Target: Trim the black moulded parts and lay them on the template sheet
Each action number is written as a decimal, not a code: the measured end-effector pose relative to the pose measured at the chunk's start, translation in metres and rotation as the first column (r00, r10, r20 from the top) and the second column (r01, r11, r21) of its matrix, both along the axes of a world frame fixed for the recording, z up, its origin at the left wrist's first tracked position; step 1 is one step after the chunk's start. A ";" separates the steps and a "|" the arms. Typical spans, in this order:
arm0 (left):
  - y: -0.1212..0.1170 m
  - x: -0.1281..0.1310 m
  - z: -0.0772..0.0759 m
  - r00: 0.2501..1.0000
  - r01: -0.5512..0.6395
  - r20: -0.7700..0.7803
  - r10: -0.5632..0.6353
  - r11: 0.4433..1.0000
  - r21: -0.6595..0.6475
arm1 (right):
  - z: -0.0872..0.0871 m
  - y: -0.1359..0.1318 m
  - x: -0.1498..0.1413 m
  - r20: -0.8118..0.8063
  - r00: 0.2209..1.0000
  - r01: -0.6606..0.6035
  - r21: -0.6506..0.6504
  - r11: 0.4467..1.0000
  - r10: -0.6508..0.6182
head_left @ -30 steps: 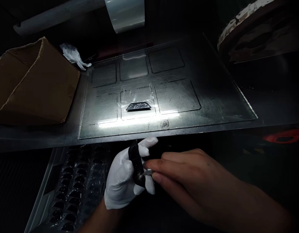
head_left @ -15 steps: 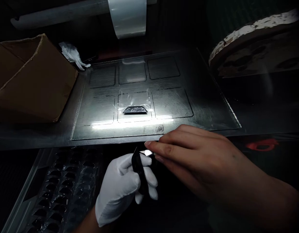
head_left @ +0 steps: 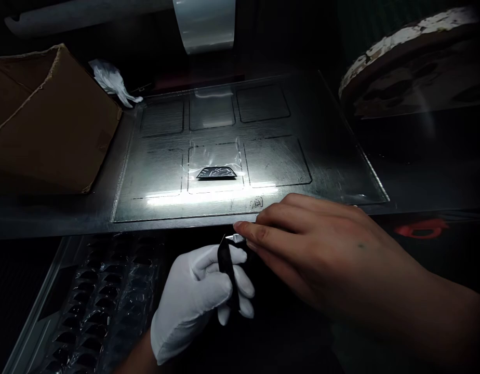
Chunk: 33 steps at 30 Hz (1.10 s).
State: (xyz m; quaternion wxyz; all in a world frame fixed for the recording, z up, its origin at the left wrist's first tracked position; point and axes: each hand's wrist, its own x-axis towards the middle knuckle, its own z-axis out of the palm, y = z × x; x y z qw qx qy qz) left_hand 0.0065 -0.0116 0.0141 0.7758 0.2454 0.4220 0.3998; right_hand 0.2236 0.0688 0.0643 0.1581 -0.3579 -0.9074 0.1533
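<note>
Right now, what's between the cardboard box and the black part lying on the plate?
Head view: only bare plate surface between the cardboard box and the black part; nothing else lies there.

Your bench: dark room, one bright strip of light glaring off the metal work plate (head_left: 321,156). Cardboard box (head_left: 49,119) far left. Film roll (head_left: 204,23) hangs above.

We found the tape roll (head_left: 204,23) and cardboard box (head_left: 45,114) cut by the frame edges; the blister tray (head_left: 95,306) lay lost in shadow.
</note>
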 end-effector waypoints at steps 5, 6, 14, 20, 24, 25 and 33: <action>0.002 0.001 -0.001 0.999 0.020 0.032 -0.019 0.999 -0.027 | 0.000 0.001 0.002 0.030 1.000 -0.006 0.012 1.000 0.006; 0.002 0.001 -0.002 0.998 0.026 0.057 -0.024 0.999 -0.025 | -0.001 0.001 0.003 0.025 1.000 -0.014 0.006 1.000 0.014; 0.003 -0.003 -0.011 0.957 0.031 0.289 -0.041 0.999 0.039 | -0.007 -0.001 0.011 -0.210 0.975 0.071 -0.024 0.997 -0.074; 0.000 0.005 -0.005 0.937 -0.256 0.263 0.229 0.964 0.073 | -0.010 -0.013 0.015 -0.159 0.986 0.031 -0.141 0.990 -0.053; -0.001 0.010 -0.002 0.896 -0.391 0.261 0.359 0.916 0.085 | -0.008 -0.020 0.014 -0.099 0.995 -0.004 -0.170 0.985 -0.013; -0.002 0.011 -0.002 0.891 -0.402 0.265 0.368 0.912 0.083 | -0.007 -0.021 0.012 -0.087 0.996 -0.005 -0.161 0.987 -0.009; -0.006 0.008 -0.003 0.893 -0.415 0.217 0.394 0.907 0.063 | -0.005 -0.017 0.002 0.020 0.999 -0.026 -0.112 0.993 0.028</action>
